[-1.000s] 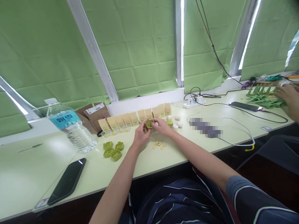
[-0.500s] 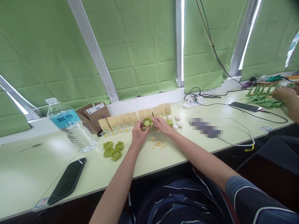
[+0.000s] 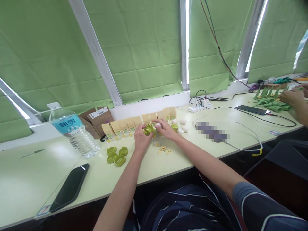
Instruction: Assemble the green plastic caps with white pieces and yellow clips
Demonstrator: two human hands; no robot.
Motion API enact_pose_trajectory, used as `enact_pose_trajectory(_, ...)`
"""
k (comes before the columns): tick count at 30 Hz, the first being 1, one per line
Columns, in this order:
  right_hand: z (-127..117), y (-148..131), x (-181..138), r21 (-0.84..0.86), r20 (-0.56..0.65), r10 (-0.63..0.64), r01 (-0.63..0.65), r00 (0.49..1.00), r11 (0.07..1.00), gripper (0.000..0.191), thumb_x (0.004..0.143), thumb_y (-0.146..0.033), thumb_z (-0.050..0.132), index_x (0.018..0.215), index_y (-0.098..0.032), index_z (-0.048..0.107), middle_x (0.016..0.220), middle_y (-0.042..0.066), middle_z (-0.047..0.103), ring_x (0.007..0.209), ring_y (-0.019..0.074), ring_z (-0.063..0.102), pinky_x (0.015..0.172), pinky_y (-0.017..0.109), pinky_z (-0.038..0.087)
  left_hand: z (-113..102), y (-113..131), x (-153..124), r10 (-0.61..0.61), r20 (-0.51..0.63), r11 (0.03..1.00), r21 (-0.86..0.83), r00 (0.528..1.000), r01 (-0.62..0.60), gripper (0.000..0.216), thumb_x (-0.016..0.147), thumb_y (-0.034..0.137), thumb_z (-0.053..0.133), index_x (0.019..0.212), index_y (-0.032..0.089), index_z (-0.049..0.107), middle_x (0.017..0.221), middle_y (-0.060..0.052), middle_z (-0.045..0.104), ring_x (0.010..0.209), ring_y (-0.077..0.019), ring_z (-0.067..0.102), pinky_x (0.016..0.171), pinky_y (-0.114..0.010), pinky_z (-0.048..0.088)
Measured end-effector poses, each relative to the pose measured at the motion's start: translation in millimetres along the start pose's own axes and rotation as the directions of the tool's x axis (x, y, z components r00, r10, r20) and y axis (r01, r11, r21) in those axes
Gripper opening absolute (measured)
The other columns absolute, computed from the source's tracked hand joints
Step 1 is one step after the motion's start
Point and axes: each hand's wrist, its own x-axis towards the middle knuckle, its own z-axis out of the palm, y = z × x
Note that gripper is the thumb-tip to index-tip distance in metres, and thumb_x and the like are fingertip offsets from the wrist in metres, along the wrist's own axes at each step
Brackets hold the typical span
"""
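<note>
My left hand [image 3: 141, 138] is closed around a small green cup-like piece [image 3: 149, 129], its hollow side facing up and tilted. Just to its right, my right hand [image 3: 168, 131] pinches a small pinkish-white rounded piece [image 3: 158, 125]. Beneath the hands is a small clear container [image 3: 157, 144] with something yellow in it, partly covered. Several flat yellow loop-shaped pieces [image 3: 164, 149] lie in front of it. A group of similar green cups [image 3: 116, 156] sits left of my left arm. More pinkish-white pieces [image 3: 183, 122] and a green piece [image 3: 175, 127] are right of my right hand.
Behind my hands runs a row of beige-backed clear packs [image 3: 130, 123]. To the left stand a large water bottle [image 3: 74, 130], a cardboard box [image 3: 97, 118] and a phone [image 3: 69, 187]. A power strip [image 3: 200, 107] with cables lies behind. Another person's hand [image 3: 291, 96] works among green cones.
My right hand has come off the green cup's edge and now shows a pinkish-white piece in its fingers. The cup has shifted slightly left and tilted.
</note>
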Motion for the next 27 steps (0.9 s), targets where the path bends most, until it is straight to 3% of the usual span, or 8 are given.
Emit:
enact_pose_trajectory(7, -0.4, -3.5, 0.8, 0.075, -0.035, -0.006, 0.009, 0.999, 0.997, 0.032, 0.092, -0.041, 0.059, 0.116, -0.022, 0.067, 0.114, 0.009, 0.063, 0.103, 0.0204, 0.06, 0.083, 0.033, 0.052, -1.3, 3.8, -0.9, -0.07, 0.095, 0.997, 0.021, 0.993, 0.068, 0.035, 0.07, 0.018, 0.069, 0.102, 0.022, 0.055, 0.101, -0.006, 0.066, 0.098, -0.0249, 0.062, 0.086, -0.039, 0.047)
enact_pose_trajectory(12, -1.5, -7.8, 0.4, 0.141, -0.026, 0.059, -0.054, 0.998, 0.989, 0.031, 0.09, -0.041, 0.062, 0.112, -0.02, 0.068, 0.111, 0.007, 0.071, 0.095, 0.0181, 0.067, 0.086, 0.032, 0.053, -0.9, 4.3, -0.9, -0.063, 0.119, 0.998, -0.019, 0.991, 0.066, 0.037, 0.07, 0.016, 0.069, 0.105, 0.022, 0.058, 0.101, -0.006, 0.068, 0.094, -0.0233, 0.063, 0.085, -0.038, 0.048)
enact_pose_trajectory(27, 1.6, -3.7, 0.5, 0.27, -0.011, 0.126, -0.119, 0.992, 0.955, 0.03, 0.081, -0.042, 0.071, 0.102, -0.021, 0.067, 0.099, 0.005, 0.074, 0.089, 0.0173, 0.07, 0.078, 0.03, 0.058, -0.1, 6.5, -1.1, -0.076, 0.136, 0.997, -0.018, 0.988, 0.079, 0.033, 0.072, 0.021, 0.069, 0.102, 0.021, 0.056, 0.099, -0.005, 0.067, 0.092, -0.0207, 0.063, 0.083, -0.034, 0.048)
